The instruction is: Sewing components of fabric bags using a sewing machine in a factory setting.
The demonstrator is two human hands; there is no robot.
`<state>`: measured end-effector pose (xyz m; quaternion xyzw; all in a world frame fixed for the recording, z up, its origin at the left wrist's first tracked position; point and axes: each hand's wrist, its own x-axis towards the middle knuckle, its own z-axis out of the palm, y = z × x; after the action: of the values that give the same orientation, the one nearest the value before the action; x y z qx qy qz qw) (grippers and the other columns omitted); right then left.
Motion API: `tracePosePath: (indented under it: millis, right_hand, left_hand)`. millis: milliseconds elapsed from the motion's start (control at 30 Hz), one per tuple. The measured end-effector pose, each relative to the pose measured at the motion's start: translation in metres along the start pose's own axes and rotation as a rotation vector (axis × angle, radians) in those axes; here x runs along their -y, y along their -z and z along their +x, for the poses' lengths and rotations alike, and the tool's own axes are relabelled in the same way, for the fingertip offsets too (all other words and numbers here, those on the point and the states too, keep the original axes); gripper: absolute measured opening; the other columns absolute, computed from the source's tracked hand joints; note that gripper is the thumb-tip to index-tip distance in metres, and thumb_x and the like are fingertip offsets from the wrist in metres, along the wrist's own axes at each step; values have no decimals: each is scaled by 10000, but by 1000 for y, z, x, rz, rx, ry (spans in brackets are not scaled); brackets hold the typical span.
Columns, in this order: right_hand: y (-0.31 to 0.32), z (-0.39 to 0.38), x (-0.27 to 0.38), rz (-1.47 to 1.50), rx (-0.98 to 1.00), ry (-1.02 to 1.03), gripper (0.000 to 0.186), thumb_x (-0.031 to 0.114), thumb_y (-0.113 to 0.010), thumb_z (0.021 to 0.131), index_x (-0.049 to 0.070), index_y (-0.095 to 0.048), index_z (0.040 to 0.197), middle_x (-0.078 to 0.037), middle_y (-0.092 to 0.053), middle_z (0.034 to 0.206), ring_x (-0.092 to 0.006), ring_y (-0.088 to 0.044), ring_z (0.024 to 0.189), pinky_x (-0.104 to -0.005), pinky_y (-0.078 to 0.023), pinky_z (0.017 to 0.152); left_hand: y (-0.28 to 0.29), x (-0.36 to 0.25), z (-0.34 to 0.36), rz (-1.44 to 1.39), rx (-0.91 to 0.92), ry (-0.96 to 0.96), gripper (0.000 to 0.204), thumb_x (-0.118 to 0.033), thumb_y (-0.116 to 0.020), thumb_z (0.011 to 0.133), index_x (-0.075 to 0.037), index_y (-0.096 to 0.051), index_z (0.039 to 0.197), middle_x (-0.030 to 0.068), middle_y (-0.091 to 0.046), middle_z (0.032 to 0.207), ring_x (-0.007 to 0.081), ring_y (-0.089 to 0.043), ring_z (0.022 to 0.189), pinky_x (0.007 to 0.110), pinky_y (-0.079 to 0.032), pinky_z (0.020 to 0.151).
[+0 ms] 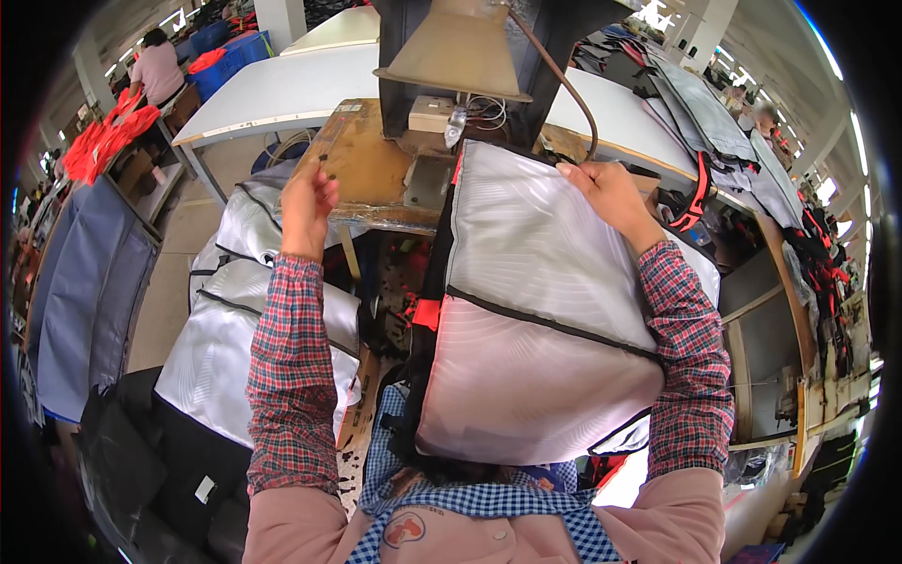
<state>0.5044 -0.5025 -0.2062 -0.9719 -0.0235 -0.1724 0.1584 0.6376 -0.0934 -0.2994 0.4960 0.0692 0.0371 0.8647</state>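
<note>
A silvery-white fabric piece with black edging (550, 216), perhaps a bag panel, hangs across my lap and up to the machine. My right hand (611, 197) grips its upper right corner, thumb on top. A black binding strip crosses its middle, and a red tab (427, 313) shows at its left edge. My left hand (308, 205) is raised beside the worn wooden machine table (362, 141), fingers curled together. Small dark bits show at its fingertips; what they are is too small to tell. The machine's metal plate (429, 180) lies just left of the panel's top.
Above the table stands a dark machine with a beige cone-shaped guard (458, 47) and a brown hose (573, 89). More silvery pieces (221, 348) are heaped to my left. White tables (282, 89) flank the machine. A person (158, 70) sits at the far left, near red fabric (108, 136).
</note>
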Motion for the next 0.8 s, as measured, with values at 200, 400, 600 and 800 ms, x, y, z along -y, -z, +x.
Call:
tracePosePath:
  millis: [200,400,600,800]
  right_hand:
    - [6,-4,14,-92,33,-24,562,506,-542,939,-22,-639,771,-234,-558,635,-404,-565,608,-437,-450,587]
    - [35,-61,6,-33,-115,-3,508,434,-556,953,-31,-618,757,-223,-527,611,-371,-504,548,-410,-426,554]
    - [67,-143,-15,10,-234,-77,422,311,-601,956,-26,-519,715,-98,-377,570,-119,-337,540,-319,-342,493]
    - [81,-208,-19,70,-312,-146,372,272,-592,967,-35,-560,759,-68,-392,574,-93,-349,565,-295,-356,504]
  left_hand:
    - [102,-3,-17,-8,-148,12,171,-241,-631,920,-77,-622,966,-21,-572,753,116,-578,646,257,-467,552]
    - [182,18,-53,80,-301,-4,213,-277,-667,894,-78,-630,958,-24,-556,754,117,-563,635,257,-449,543]
    - [221,52,-86,549,-252,167,305,-342,-699,868,-50,-626,922,11,-563,766,106,-579,648,221,-443,509]
    - [151,51,-159,1909,75,-686,348,-114,-644,750,-86,-663,1097,202,-641,1075,368,-599,1030,428,-478,914]
